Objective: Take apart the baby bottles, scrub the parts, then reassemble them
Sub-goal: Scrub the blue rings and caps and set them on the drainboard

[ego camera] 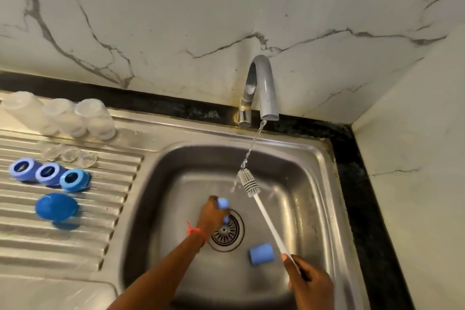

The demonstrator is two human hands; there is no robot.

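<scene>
Over the steel sink basin (314,184), water stream (253,148) falling from the grey tap (264,83) and passing just beside the bristled head of the bottle brush (261,211). Right hand (310,282) at the lower right, grip closed around the bottom end of the brush's white handle, head angled up toward the stream. Left hand (210,214) low in the basin just beside the drain strainer (227,230), grip closed on a light blue bottle cap (223,203), red thread (195,231) tied at the wrist. A second light blue cap (261,253) lying on its side on the basin floor, to the right of the drain, between the two hands. On the ribbed drainboard (63,234) to the left: three clear bottle bodies (63,117) in a row at the far edge, three clear nipples (69,155) just in front of them, three blue screw rings (49,175) in a line nearer still, touching one another, and a dark blue domed cap (55,207) nearest, slightly blurred. Marble wall (176,20) behind the tap.
</scene>
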